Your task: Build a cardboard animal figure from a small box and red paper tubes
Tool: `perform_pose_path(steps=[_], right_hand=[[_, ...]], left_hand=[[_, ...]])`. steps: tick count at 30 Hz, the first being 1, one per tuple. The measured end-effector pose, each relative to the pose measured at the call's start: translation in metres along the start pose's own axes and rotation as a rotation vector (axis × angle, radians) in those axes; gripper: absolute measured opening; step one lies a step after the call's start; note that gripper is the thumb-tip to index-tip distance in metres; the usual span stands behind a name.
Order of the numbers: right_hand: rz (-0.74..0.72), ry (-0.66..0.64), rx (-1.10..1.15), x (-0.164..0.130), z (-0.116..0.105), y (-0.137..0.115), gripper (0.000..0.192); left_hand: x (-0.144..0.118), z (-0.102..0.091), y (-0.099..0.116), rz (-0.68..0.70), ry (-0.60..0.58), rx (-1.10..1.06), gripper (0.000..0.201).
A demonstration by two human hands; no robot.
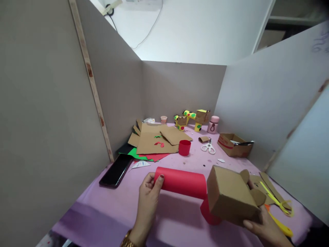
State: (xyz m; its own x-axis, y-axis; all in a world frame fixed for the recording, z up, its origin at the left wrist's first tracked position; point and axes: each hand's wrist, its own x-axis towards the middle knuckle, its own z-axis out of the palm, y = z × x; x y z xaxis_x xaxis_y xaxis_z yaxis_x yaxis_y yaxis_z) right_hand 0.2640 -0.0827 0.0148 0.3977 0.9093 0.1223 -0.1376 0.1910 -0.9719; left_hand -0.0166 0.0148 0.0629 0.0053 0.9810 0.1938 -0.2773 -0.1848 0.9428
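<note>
My left hand [151, 192] grips the left end of a red paper tube [181, 181], thumb on top and fingers behind. The tube lies roughly level above the table. At its right end is a brown cardboard box [231, 192] with rounded ear-like flaps [257, 197]. My right hand [259, 224] holds this box from its lower right, the fingers partly hidden behind it. Below the tube's right end, a second red paper piece [209, 212] stands on the table, partly covered by the box. I cannot tell whether these parts are joined.
A phone [116, 171], cardboard sheets [151, 132] and a short red ring [184, 148] lie ahead. Further back are white scissors [208, 147], yellow spotted cardboard figures [197, 120], a pink bottle [213, 124] and an open carton [235, 145]. A yellow-handled tool [281, 224] lies right.
</note>
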Motion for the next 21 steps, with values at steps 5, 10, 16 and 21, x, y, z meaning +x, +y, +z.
perform_pose_path(steps=[5, 10, 16, 21], right_hand=[[0.036, -0.079, -0.136, 0.005, -0.025, 0.015, 0.08], [0.051, -0.085, -0.321, -0.002, -0.011, 0.014, 0.034], [-0.014, -0.033, -0.306, -0.007, 0.01, 0.007, 0.032], [0.001, -0.038, -0.238, -0.008, 0.009, 0.009, 0.035]], left_hand=[[0.003, 0.008, -0.006, 0.017, -0.056, -0.028, 0.022], [-0.001, 0.013, -0.009, 0.016, -0.109, -0.021, 0.021], [-0.005, 0.009, -0.012, -0.007, -0.156, 0.018, 0.019], [-0.006, 0.008, -0.011, 0.003, -0.198, 0.048, 0.018]])
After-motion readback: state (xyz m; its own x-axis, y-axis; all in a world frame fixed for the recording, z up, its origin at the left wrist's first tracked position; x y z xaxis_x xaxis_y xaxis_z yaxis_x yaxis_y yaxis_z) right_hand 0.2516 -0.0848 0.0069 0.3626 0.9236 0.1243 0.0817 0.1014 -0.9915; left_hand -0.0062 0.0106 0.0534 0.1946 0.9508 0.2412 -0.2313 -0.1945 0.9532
